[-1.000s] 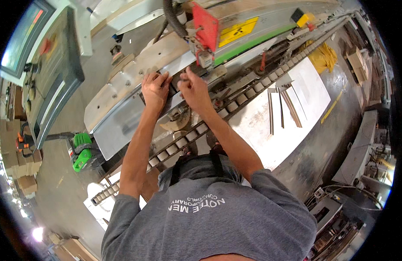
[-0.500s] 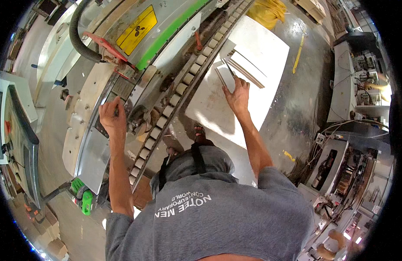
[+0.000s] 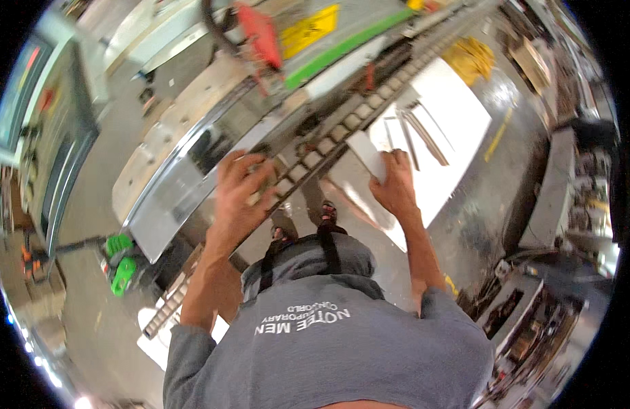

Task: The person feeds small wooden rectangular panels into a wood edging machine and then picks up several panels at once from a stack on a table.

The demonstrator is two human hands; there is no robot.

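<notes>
A person in a grey shirt leans over a workshop machine, seen from above. Nearest, the left hand (image 3: 238,194) rests with fingers spread wide on the segmented conveyor track (image 3: 328,142), the landmark here, which runs diagonally from lower left to upper right. Just right of the track, the right hand (image 3: 395,184) grips the near end of a flat white strip (image 3: 367,154) lying on a white table (image 3: 458,136). Farther along the table, right of the track, lie several more thin strips (image 3: 421,129). Left of the track sits the machine's shiny metal housing (image 3: 185,184); beyond it a red guard (image 3: 258,34) and a yellow warning label (image 3: 308,31). The step in hand looks like picking up a strip to feed; the next move probably calls for lifting it across and laying it squarely onto the track.
</notes>
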